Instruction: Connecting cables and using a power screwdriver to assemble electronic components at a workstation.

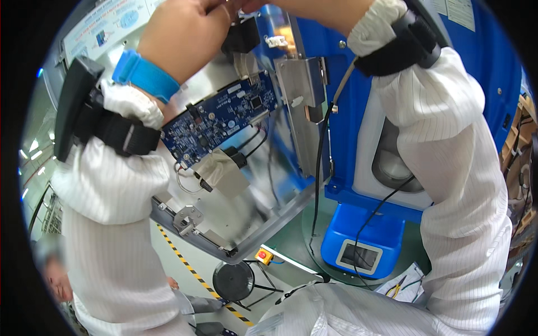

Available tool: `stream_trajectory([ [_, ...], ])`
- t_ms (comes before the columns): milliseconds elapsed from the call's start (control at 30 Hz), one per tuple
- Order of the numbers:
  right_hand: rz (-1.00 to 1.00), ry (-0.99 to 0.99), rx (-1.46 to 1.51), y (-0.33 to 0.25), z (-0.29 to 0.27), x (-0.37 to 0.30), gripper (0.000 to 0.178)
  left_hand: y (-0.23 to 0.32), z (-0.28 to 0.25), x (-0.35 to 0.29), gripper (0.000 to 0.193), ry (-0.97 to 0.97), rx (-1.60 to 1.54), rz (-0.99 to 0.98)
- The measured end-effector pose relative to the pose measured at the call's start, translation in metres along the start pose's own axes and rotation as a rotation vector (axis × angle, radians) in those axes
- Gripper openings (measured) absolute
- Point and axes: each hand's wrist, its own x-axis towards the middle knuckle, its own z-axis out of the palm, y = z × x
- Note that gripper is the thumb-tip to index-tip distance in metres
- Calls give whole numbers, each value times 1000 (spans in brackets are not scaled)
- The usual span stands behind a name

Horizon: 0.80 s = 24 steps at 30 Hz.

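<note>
Both of my arms reach up to the top edge over an opened metal panel (224, 215). My left hand (188, 39), with a blue strap round the wrist, is beside a black block-shaped part (241, 36) at the panel's upper end. Its fingers are curled but mostly cut off. My right hand (322, 12) comes in from the right and meets the left at the top edge; its fingers are out of view. Whatever they hold is hidden. Below them a blue circuit board (221, 117) is fixed to the panel, with cables plugged in.
A metal hinge bracket (300, 112) joins the panel to a blue cabinet (347, 134). A black cable (319, 173) hangs beside it. Below are a blue unit with a small screen (358, 256), a red stop button (261, 255), a round stool (233, 281) and pliers (397, 288). Another person (56, 274) is at left.
</note>
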Motion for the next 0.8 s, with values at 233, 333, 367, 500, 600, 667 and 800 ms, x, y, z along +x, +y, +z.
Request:
stream_trajectory([
  [233,572,-242,453,-18,-11,-10,25,25,-34,1,35,-143,-81,-273],
  [333,240,-280,417,-10,-12,-12,27,17,-39,17,29,-29,-207,42],
  [367,241,-283,415,-6,-13,-8,27,17,-37,18,31,91,-224,306],
  [500,329,-474,372,6,-10,7,29,67,-44,13,18,63,-20,93],
  [600,384,-546,284,4,-9,11,30,59,-49,21,19,111,147,210],
  [667,376,-527,321,10,-1,9,30,59,-45,19,19,45,92,176],
  [800,479,-473,576,8,17,10,27,33,-60,27,22,88,-48,49],
])
